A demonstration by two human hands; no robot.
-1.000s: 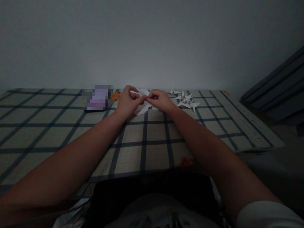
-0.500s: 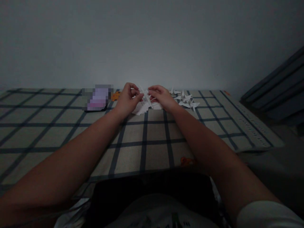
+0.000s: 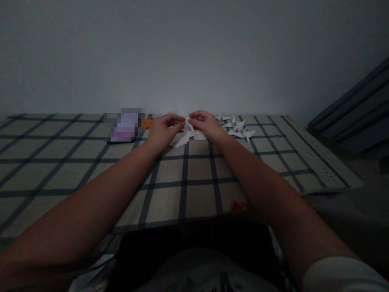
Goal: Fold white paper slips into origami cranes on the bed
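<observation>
Between my two hands a small piece of folded white paper (image 3: 190, 128) is pinched, its pointed strips sticking up and down. My left hand (image 3: 164, 129) grips it from the left, thumb and fingers pressed together at its upper part. From the right, my right hand (image 3: 207, 125) pinches the same paper, its fingertips close to those of the left. Under both hands lie loose white paper sheets (image 3: 178, 141), partly covered by them. Just right of my right hand rests a cluster of several folded white paper cranes (image 3: 238, 129).
A phone (image 3: 124, 127), partly pixelated, lies to the left on the checked tablecloth (image 3: 91, 154). Beside it is an orange pattern (image 3: 147, 123). A grey wall (image 3: 194, 56) rises behind the table, and dark pleated fabric (image 3: 358, 109) hangs at the right.
My left hand has lowered slightly and its fingers have closed in on the folded paper, nearer to my right fingertips. The paper's strip has tilted. The cranes and phone have stayed put.
</observation>
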